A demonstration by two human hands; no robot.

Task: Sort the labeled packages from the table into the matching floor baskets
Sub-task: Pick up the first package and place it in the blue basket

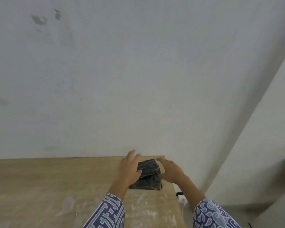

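A black plastic-wrapped package [148,176] sits on the wooden table [56,186] near its far right corner. My left hand [130,168] rests against the package's left side, thumb on its front and fingers spread along the far edge. My right hand [170,171] hovers at the package's right side with fingers curved and apart; contact with the wrap is unclear. No label shows on the package. No floor baskets are in view.
A pale grey wall rises right behind the table. The table's right edge [176,195] drops off beside a white power strip with a cable [182,199] on the floor. A white slanted surface stands at the right.
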